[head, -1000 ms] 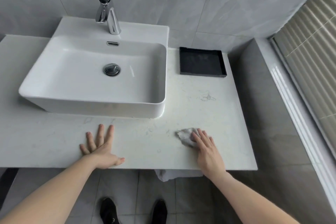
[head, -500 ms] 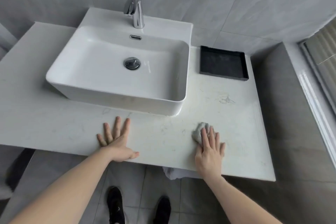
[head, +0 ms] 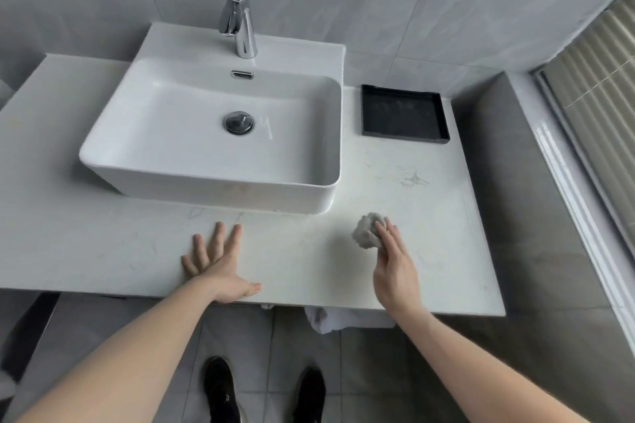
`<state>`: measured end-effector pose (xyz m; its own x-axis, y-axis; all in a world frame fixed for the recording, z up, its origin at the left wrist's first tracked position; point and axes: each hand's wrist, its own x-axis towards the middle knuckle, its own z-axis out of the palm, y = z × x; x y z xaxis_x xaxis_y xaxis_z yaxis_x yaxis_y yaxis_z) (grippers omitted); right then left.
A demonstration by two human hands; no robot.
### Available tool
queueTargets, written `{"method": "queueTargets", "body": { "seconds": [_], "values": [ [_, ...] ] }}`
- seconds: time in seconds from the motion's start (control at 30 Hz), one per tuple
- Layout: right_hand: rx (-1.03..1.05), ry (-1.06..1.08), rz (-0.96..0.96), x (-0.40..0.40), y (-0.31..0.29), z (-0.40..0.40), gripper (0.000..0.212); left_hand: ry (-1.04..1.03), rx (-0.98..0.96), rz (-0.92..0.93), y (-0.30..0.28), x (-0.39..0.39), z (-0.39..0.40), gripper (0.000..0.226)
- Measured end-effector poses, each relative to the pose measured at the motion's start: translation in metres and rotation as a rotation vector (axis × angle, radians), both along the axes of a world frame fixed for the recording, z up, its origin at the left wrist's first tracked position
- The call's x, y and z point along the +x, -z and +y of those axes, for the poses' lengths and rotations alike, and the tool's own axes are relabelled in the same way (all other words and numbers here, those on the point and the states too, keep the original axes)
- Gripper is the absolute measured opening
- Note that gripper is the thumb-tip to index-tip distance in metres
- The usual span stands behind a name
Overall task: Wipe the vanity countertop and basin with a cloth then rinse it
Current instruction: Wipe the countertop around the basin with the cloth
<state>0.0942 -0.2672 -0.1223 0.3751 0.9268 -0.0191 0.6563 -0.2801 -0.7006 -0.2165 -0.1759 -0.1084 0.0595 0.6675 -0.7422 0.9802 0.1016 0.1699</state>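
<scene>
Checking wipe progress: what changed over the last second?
The right hand pushed the cloth along the countertop, away from the front edge toward the basin, its fingers tipping up onto their side. The head camera also shifted. The left hand stayed flat on the countertop; the black tray and faucet did not move.

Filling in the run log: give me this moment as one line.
stage: wiping countertop | right hand: on cloth, front of basin | left hand: flat on top | tap: no water seen
</scene>
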Motion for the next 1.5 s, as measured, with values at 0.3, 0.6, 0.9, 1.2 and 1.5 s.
{"method": "queueTargets", "body": {
  "seconds": [0.3,0.6,0.9,1.2,1.5],
  "values": [
    [-0.397,0.109,-0.261,0.049,0.039,-0.035,0.061,-0.004,-0.092,0.106,-0.007,0.020,0.011,0.136],
    [-0.135,-0.468,-0.123,-0.077,0.041,-0.018,0.083,0.011,-0.144,0.114,-0.006,0.022,0.014,0.137],
    [-0.146,0.045,-0.173,0.097,0.018,-0.029,0.064,0.024,-0.159,0.094,-0.008,0.021,0.011,0.134],
    [-0.324,0.202,-0.285,0.044,0.042,-0.058,0.060,0.009,-0.157,0.082,-0.009,0.023,0.010,0.134],
    [-0.073,-0.150,0.093,-0.061,0.031,-0.030,0.078,0.011,-0.141,0.052,-0.009,0.019,0.006,0.133]
  ]
}}
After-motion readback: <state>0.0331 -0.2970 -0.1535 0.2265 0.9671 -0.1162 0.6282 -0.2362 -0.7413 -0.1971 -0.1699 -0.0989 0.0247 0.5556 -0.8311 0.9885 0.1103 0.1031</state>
